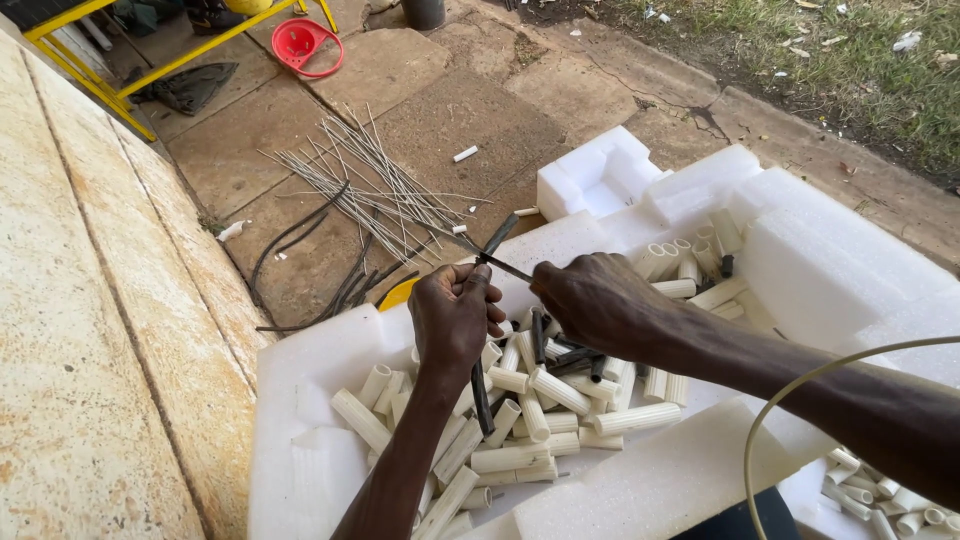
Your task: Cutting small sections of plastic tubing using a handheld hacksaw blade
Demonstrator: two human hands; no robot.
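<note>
L hand (455, 318) is closed round a thin black strip (482, 395), fingers pressed together on it; the strip runs down out of the fist over the tubes and its top end pokes up past the thumb at approx. the blade. R hand (592, 300) is clenched on a knife (500, 264), pinching it w/ the thin blade pointing left toward the L thumb, edge touching the strip's upper end. Both hands hover just above a white foam tray (300, 400) full of short cream tubes (560, 392), some lying flat, a few upright near the back wall. A few loose black strips (572, 357) lie among the tubes under the R hand. Beyond the tray, on the paving, a bundle of thin grey rods (380, 185) & some dark cables (300, 235); a red plastic ring (310, 45) & a yellow frame (90, 60) farther back. A pale cord (790, 400) arcs in at right.

Risks, as I judge them: blade is aimed at the L thumb & fingers, so a slip along the narrow strip could cut them. The strip is thin & flexible, so it may twist in the grip & let the edge skid off. Too much push could slice it through, not trim it. A dropped piece would be hard to spot among the tubes.
</note>
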